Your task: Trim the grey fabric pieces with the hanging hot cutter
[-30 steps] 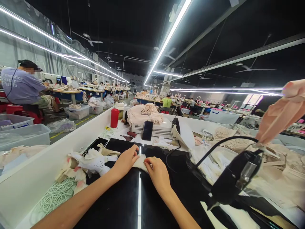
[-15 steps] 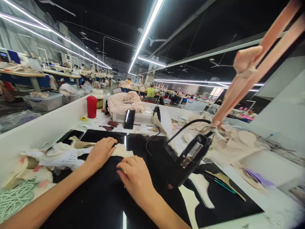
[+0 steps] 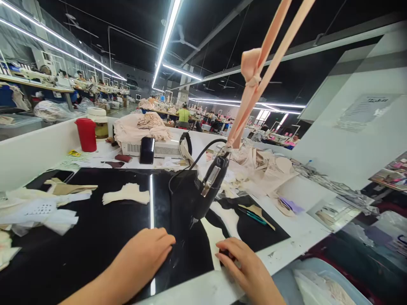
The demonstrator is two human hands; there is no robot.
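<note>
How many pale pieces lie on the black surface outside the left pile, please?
4: a cream piece at left, another cream piece by the right hand, a white piece alongside, a tan piece by the teal tool; others may be hidden.

The left hand (image 3: 149, 250) is at the near middle of the board (image 3: 79, 250), the right hand (image 3: 243, 262) by a strip (image 3: 213, 238) on its near right. Beyond the left hand lies a fabric piece (image 3: 127, 193). Behind the board, a phone (image 3: 147, 151) stands before a box (image 3: 165, 149) under cloth (image 3: 143, 126), right of a cup (image 3: 86, 134).
</note>
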